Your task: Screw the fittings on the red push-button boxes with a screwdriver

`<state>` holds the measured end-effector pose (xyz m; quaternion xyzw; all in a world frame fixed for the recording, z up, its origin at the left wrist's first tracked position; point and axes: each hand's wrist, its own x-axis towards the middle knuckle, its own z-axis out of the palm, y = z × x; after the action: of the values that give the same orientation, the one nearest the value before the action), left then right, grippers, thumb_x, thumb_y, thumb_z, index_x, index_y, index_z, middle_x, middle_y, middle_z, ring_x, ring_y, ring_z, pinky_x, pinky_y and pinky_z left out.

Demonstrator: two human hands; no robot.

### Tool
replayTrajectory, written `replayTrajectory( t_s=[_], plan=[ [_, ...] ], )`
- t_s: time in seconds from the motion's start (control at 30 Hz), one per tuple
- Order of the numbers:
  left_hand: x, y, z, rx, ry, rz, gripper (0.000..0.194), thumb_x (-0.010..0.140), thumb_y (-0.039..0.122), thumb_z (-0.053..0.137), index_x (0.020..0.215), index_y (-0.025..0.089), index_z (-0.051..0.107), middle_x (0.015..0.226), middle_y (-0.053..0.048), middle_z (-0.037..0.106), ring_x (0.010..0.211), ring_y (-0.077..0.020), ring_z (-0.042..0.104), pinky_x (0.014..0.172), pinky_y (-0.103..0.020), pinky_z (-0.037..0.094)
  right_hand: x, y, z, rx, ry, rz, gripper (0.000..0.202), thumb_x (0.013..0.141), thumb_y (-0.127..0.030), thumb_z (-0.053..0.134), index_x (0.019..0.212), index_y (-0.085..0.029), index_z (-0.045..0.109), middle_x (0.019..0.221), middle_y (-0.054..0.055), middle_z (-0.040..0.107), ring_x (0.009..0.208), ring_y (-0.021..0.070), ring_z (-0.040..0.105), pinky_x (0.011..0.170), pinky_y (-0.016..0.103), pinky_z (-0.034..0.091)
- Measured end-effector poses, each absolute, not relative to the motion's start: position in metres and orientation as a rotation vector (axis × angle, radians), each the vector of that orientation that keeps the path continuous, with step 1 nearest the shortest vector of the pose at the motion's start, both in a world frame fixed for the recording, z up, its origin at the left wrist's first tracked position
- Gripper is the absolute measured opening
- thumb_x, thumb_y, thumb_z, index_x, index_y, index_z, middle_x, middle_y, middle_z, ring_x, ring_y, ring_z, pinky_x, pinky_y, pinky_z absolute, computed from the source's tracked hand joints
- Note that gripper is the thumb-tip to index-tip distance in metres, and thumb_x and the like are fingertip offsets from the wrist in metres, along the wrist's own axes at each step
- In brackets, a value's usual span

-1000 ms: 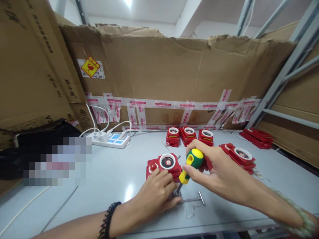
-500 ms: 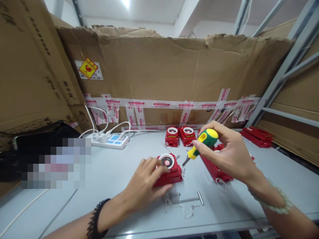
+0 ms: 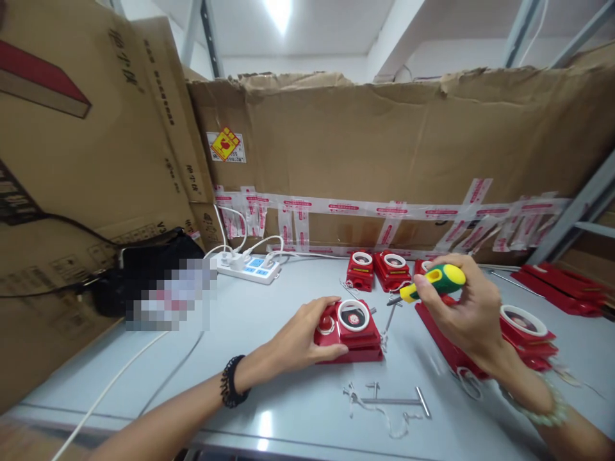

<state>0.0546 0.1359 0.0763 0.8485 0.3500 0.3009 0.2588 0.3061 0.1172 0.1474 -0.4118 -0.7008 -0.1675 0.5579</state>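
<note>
A red box with a white ring [image 3: 354, 315] and a round red knob lies on the table. My left hand [image 3: 300, 336] grips its left end, thumb along the front side and fingers over the back. To the right, my right hand [image 3: 466, 307] is closed round a yellow and green screwdriver [image 3: 439, 282], whose tip points left, raised beyond the box's right end. In front of the box lie a metal T-shaped bar [image 3: 394, 401], a white string and several screws. Another red box [image 3: 435, 330] is partly hidden beneath my right hand.
More red boxes [image 3: 360, 272] stand along the back, others [image 3: 528, 333] at the right. A white power strip [image 3: 247, 267] with plugs is at the back left, near a black bag [image 3: 161, 256]. A large cardboard sheet [image 3: 346, 141] closes off the back.
The camera view has swung left. My left hand has slid to the box's left end, uncovering its top and knob. The screwdriver has lifted away from the box's right end.
</note>
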Motion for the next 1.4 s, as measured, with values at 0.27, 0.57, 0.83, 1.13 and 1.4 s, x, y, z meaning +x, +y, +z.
replayTrajectory(
  t_s=[0.27, 0.57, 0.83, 1.13, 1.4],
  plan=[
    [0.043, 0.146, 0.095, 2.130, 0.927, 0.928, 0.056, 0.078, 0.038, 0.064, 0.126, 0.023, 0.041, 0.121, -0.008, 0.057, 0.104, -0.0243, 0.056, 0.091, -0.036, 0.044, 0.306, 0.121, 0.141, -0.892, -1.688, -0.454, 0.018, 0.075, -0.019, 0.063, 0.086, -0.020, 0.050, 0.077, 0.002, 0.056, 0.065, 0.0143, 0.055, 0.061, 0.027, 0.045],
    [0.026, 0.182, 0.078, 2.080, 1.197, 0.747, 0.046, 0.088, 0.051, 0.042, 0.121, 0.019, 0.045, 0.096, -0.007, 0.064, 0.088, -0.0243, 0.059, 0.081, -0.039, 0.045, 0.305, 0.124, 0.130, -0.947, -1.773, -0.359, 0.017, 0.078, -0.021, 0.060, 0.089, -0.020, 0.048, 0.074, 0.000, 0.055, 0.060, 0.0127, 0.055, 0.057, 0.025, 0.046],
    [0.020, 0.183, 0.066, 2.432, 1.384, 0.628, 0.055, 0.083, 0.049, 0.052, 0.127, 0.019, 0.039, 0.111, -0.014, 0.058, 0.101, -0.0316, 0.053, 0.084, -0.046, 0.042, 0.303, 0.122, 0.130, -0.933, -1.831, -0.343, 0.016, 0.078, -0.021, 0.060, 0.088, -0.021, 0.048, 0.074, 0.001, 0.055, 0.062, 0.0143, 0.054, 0.059, 0.027, 0.047],
    [0.018, 0.179, 0.070, 2.508, 1.422, 0.503, 0.058, 0.082, 0.053, 0.052, 0.127, 0.018, 0.040, 0.108, -0.015, 0.060, 0.102, -0.0325, 0.054, 0.085, -0.047, 0.041, 0.302, 0.121, 0.130, -0.921, -1.855, -0.353, 0.015, 0.078, -0.022, 0.060, 0.087, -0.021, 0.049, 0.072, 0.001, 0.054, 0.059, 0.0139, 0.054, 0.056, 0.027, 0.046],
    [-0.005, 0.191, 0.085, 2.506, 1.454, 0.675, 0.044, 0.087, 0.045, 0.047, 0.123, 0.018, 0.046, 0.123, -0.013, 0.054, 0.115, -0.0290, 0.049, 0.096, -0.046, 0.037, 0.302, 0.121, 0.131, -0.922, -1.855, -0.363, 0.014, 0.078, -0.023, 0.060, 0.086, -0.021, 0.049, 0.071, 0.000, 0.055, 0.057, 0.0132, 0.053, 0.055, 0.026, 0.046]
  ],
)
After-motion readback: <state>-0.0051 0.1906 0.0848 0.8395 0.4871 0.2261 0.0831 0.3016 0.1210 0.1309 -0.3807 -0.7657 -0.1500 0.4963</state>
